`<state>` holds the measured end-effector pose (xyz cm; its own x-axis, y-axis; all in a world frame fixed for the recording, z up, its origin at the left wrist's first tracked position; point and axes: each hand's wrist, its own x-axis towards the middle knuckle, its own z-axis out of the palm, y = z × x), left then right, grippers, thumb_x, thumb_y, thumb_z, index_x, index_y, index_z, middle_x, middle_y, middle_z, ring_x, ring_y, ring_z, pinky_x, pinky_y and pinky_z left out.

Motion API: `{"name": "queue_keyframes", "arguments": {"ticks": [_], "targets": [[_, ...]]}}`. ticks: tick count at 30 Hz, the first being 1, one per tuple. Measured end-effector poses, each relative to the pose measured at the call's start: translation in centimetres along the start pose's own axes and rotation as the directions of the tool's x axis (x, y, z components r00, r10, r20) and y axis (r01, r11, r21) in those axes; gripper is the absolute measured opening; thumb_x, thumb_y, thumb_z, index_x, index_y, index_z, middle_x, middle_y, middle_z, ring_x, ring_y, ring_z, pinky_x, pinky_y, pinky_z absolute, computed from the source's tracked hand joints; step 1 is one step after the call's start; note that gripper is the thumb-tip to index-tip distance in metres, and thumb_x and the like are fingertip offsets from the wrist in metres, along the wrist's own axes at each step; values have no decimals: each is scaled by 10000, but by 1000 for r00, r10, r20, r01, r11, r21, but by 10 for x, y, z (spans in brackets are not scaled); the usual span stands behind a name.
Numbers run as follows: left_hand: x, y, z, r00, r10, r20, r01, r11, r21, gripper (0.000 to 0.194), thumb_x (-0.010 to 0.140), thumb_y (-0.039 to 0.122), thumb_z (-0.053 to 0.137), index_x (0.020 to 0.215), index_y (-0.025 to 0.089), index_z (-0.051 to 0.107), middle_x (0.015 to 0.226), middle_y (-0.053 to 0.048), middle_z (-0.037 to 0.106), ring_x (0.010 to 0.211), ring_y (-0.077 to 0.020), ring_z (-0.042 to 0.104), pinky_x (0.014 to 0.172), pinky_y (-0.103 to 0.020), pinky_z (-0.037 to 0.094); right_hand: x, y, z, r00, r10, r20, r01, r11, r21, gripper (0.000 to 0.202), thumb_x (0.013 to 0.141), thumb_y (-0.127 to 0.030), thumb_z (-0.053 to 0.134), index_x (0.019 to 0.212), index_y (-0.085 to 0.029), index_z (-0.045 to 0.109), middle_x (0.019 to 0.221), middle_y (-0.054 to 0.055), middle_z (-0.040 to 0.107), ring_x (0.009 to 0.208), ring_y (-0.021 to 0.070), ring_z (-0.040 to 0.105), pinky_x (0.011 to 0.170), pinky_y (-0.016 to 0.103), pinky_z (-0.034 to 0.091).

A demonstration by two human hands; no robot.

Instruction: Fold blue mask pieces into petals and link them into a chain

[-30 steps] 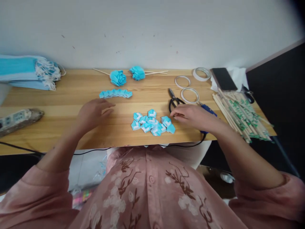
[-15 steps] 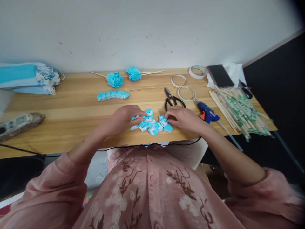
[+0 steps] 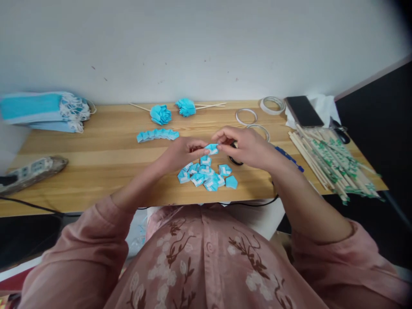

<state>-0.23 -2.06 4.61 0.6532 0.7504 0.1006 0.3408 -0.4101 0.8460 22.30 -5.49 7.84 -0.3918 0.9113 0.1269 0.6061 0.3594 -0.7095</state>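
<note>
At the tabletop (image 3: 106, 165), I saw the left hand (image 3: 180, 153) and right hand (image 3: 251, 148) pinching one blue piece (image 3: 212, 149) near the pile (image 3: 206, 170).

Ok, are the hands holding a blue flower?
No, the left hand and right hand hold a blue paper piece between them.

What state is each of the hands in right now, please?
Left hand: closed, pinching one side of a folded blue piece.
Right hand: closed, pinching the same folded blue piece from the other side.

Left hand (image 3: 182, 153) pinching, right hand (image 3: 249, 147) pinching, close together
</note>
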Motion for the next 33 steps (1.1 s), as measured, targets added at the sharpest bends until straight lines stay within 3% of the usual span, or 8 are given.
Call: {"name": "queue_keyframes", "arguments": {"ticks": [6,9,11,17,23,29,33], "targets": [[11,-25,-8,957,-150,-247,84,963,-257,284,791,420,676,686,157,657,595,24,533,563,-85,420,552,-231,319,46,20,27,987,-11,-160,67,936,345,294,902,-343,610,1164,-214,647,821,0,677,729,148,616,701,289,492],[14,-37,-8,914,-252,-319,108,907,-406,292,755,434,679,665,163,622,602,22,547,549,-81,429,546,-225,345,63,34,44,985,24,-169,65,863,500,373,918,-465,609,1200,-222,634,844,7,676,746,152,619,733,307,523],[15,-43,-8,893,-297,-339,116,879,-463,306,739,451,687,658,165,611,597,21,549,546,-82,440,543,-222,358,69,42,55,989,35,-144,49,838,543,429,869,-466,679,1215,-218,627,866,9,690,773,155,629,748,305,521],[13,-51,-5,894,-299,-332,129,884,-449,312,734,457,682,660,162,613,581,31,524,546,-80,413,530,-227,325,70,55,80,993,34,-114,39,815,578,453,806,-341,706,1232,-213,617,947,10,710,866,159,660,797,297,513],[11,-48,-4,906,-243,-346,99,917,-385,257,764,410,682,768,153,679,652,29,566,588,-83,405,556,-231,325,63,51,80,991,11,-131,52,882,468,432,802,-253,655,1231,-216,617,824,-30,653,704,128,582,693,277,483],[9,-51,2,909,-241,-340,107,923,-369,256,770,397,688,695,159,632,597,41,505,572,-84,395,560,-232,325,59,48,79,990,24,-135,48,861,507,359,872,-340,654,1212,-228,634,922,9,686,841,163,644,771,307,514],[9,-53,4,920,-236,-313,111,922,-370,274,765,416,702,713,157,631,624,30,532,587,-90,413,567,-234,328,58,48,81,987,38,-157,44,873,485,385,856,-392,703,1205,-243,639,866,-4,668,799,166,633,748,310,516]]}}
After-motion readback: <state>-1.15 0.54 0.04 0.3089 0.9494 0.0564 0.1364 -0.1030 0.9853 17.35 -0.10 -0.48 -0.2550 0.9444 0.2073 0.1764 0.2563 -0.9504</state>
